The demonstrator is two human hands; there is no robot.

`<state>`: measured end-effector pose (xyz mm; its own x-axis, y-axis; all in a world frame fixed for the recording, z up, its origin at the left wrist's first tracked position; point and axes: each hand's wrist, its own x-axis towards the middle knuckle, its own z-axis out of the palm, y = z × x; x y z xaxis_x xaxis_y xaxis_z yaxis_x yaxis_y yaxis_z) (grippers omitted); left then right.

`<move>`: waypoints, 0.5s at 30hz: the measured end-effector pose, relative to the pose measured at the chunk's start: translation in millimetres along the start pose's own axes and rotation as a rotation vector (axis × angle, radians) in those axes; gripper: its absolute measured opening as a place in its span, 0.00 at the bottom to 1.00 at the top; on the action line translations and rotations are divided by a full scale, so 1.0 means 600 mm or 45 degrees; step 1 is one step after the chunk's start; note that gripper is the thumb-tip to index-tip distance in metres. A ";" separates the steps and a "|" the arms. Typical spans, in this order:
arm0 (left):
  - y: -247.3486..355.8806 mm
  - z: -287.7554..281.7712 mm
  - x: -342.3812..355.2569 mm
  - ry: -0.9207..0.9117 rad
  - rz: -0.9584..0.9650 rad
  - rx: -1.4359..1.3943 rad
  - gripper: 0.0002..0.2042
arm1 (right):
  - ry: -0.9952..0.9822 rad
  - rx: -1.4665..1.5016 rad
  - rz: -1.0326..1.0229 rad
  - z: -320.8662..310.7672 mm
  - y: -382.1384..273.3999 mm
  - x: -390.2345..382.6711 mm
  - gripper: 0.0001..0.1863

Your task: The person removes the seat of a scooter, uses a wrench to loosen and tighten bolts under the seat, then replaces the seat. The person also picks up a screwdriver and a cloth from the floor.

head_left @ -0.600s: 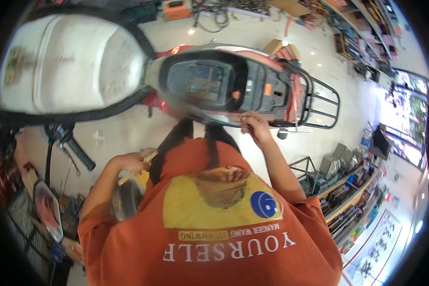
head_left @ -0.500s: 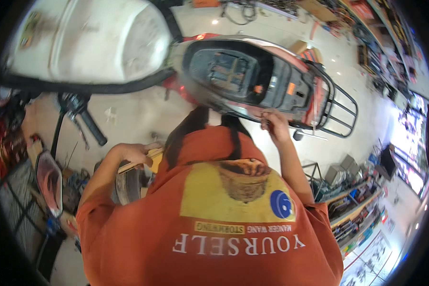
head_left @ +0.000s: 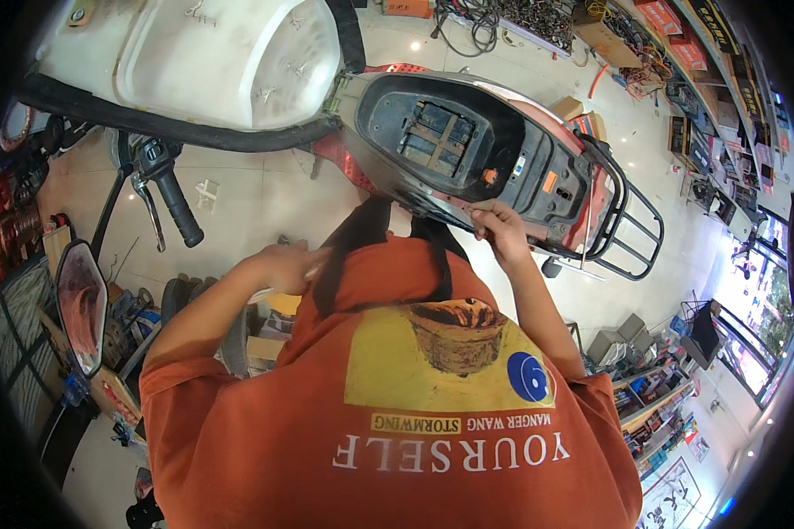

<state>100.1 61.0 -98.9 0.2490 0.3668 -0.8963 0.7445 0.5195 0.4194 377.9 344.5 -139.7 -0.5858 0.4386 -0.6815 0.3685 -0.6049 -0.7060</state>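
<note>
Since the earlier frame the view has swung a bit, so the scooter (head_left: pixel 503 167) sits more to the upper middle now, and the right hand (head_left: pixel 500 227) has stayed on the rim of the open under-seat tub (head_left: pixel 450 141). That hand's fingers are curled on the tub's near edge, next to the red side panel. The tub is open with dark battery blocks showing inside, and the white seat (head_left: pixel 212 57) is flipped up to the left of it. The left hand (head_left: pixel 284 267) has come up close to the chest, loosely closed by the black strap (head_left: pixel 344 251) hanging off the tub; can't tell if it's actually gripping anything. So the hands are apart, one on each side of the strap.

Further out: a black rear rack (head_left: pixel 631 225) behind the tub, a handlebar grip (head_left: pixel 178 210) on the left, a mirror (head_left: pixel 81 304) below it, cardboard boxes (head_left: pixel 269 331) by the left arm, and shop shelves (head_left: pixel 644 401) on the right.
</note>
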 end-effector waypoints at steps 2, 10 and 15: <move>0.016 -0.017 -0.009 -0.081 -0.087 0.037 0.40 | -0.064 -0.040 -0.045 0.004 0.001 0.005 0.09; 0.018 0.094 -0.018 0.319 0.347 -1.125 0.28 | -0.141 -0.158 0.060 0.011 0.021 0.030 0.09; 0.046 0.176 -0.016 0.230 -0.171 -1.769 0.29 | -0.234 -0.316 0.118 -0.005 0.014 0.067 0.14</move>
<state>183.8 -9.4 -94.0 0.0648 0.2916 -0.9543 -0.4816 0.8468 0.2260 359.9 359.1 -173.8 -0.6534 0.2482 -0.7151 0.5781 -0.4463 -0.6831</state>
